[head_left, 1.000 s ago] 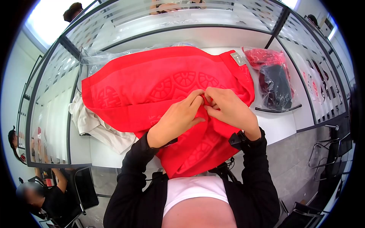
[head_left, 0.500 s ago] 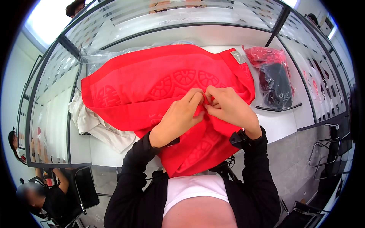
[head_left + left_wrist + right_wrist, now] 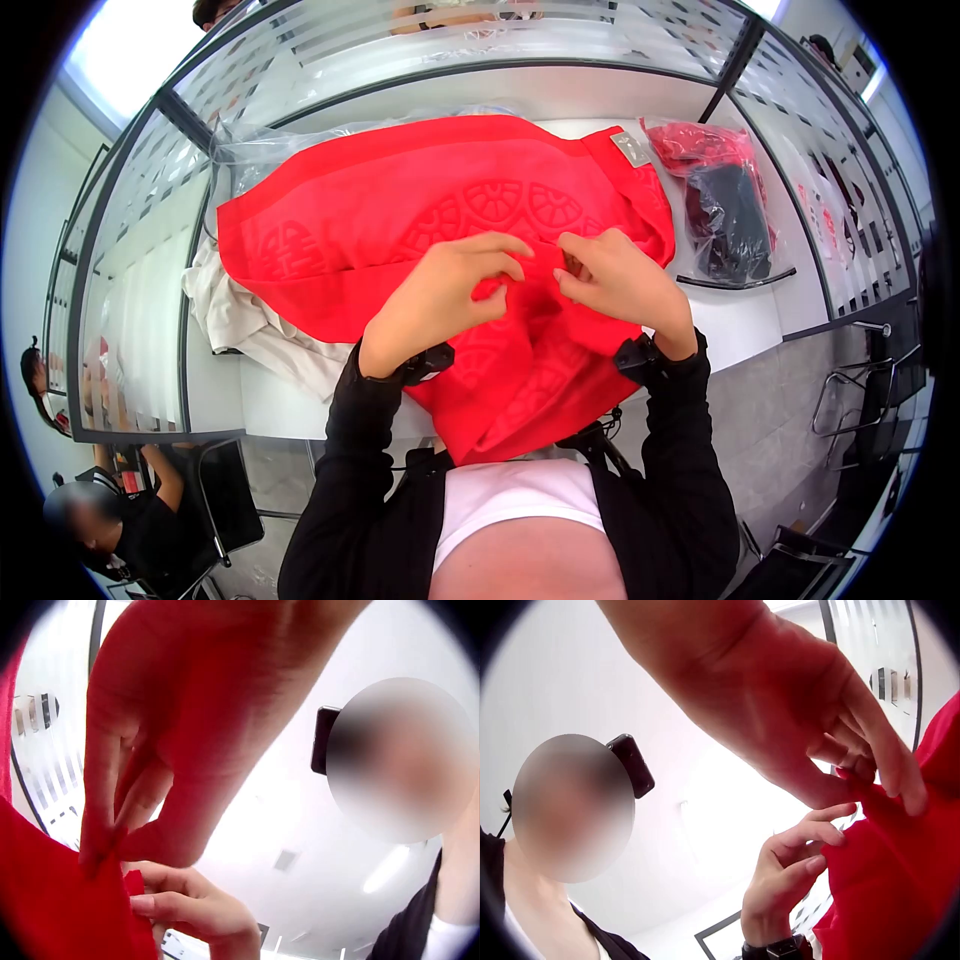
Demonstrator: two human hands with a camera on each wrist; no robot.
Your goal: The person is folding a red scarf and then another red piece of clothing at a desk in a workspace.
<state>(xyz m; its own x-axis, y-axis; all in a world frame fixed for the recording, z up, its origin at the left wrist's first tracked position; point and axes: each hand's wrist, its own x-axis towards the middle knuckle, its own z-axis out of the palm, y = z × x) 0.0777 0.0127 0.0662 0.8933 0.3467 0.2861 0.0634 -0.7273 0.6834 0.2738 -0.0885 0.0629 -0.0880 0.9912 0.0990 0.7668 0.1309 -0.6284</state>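
While the red embossed cloth [image 3: 380,220] lies spread over the white counter [image 3: 745,330] and hangs off its near edge toward the lap, the left hand [image 3: 440,290] holds a small fold at its middle in a pinching grip. The right hand [image 3: 622,285] pinches just beside it, likely to keep the fold taut between them. A clear plastic bag of red and black fabric [image 3: 722,205] lies to the right.

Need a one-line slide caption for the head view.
Left hand and right hand pinch a red patterned cloth draped over a white table.
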